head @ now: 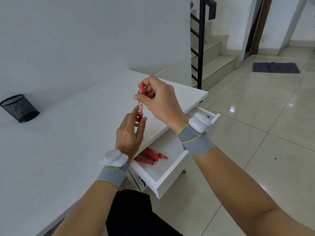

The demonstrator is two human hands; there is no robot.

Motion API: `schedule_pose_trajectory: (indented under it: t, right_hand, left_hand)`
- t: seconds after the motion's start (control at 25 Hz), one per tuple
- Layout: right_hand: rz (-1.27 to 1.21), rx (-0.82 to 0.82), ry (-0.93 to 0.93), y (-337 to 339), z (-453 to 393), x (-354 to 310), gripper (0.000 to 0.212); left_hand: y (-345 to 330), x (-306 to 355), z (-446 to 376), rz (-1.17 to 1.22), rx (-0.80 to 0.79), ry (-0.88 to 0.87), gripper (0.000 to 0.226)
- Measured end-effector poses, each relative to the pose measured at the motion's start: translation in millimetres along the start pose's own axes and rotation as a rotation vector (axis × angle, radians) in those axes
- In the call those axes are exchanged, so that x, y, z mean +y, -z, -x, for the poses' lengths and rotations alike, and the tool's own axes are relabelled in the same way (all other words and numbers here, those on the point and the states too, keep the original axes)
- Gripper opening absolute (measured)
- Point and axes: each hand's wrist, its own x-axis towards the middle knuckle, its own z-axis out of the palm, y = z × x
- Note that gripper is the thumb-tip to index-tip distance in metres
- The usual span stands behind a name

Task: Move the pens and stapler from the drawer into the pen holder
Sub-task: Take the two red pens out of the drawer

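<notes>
A grey mat [276, 67] lies on the tiled floor [255, 125] near the stairs [213, 53].

Upright red pen [140, 103]; red stapler [146, 158] in open drawer [170, 172].

Desk top [68, 142] lies bare between my hands and the mesh pen holder [19, 108] at far left; its mouth is unobstructed. The open drawer [170, 174] is reachable from above at right, though my left hand [130, 133] overhangs the stapler [146, 159] inside.

Bare forearms, 2 grey wristbands [110, 176] — lime-edged, white pods [113, 158]
</notes>
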Motion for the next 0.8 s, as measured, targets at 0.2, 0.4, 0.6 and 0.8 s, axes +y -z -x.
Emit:
schedule_pose_trajectory:
  t: [0.2,0.4,0.6,0.8]
  right_hand:
    - [-0.050,-0.015,-0.006,-9.5,-1.8,0.2,0.021]
    - [0.009,-0.014,-0.070,-5.5,2.9,7.9,0.022]
    - [0.072,-0.108,-0.206,10.5,18.2,22.2,0.017]
    - [0.471,-0.885,-0.507,23.1,39.6,47.7,0.018]
  left_hand:
    - [-1.1,-4.3,-1.5,0.025,0.031,0.071,0.027]
    - [-2.1,-7.6,-1.9,0.026,0.019,0.103,0.025]
    - [-4.3,-9.8,-1.2,0.029,0.006,0.119,0.023]
    - [-5.9,-11.5,-0.2,0.034,-0.004,0.146,0.022]
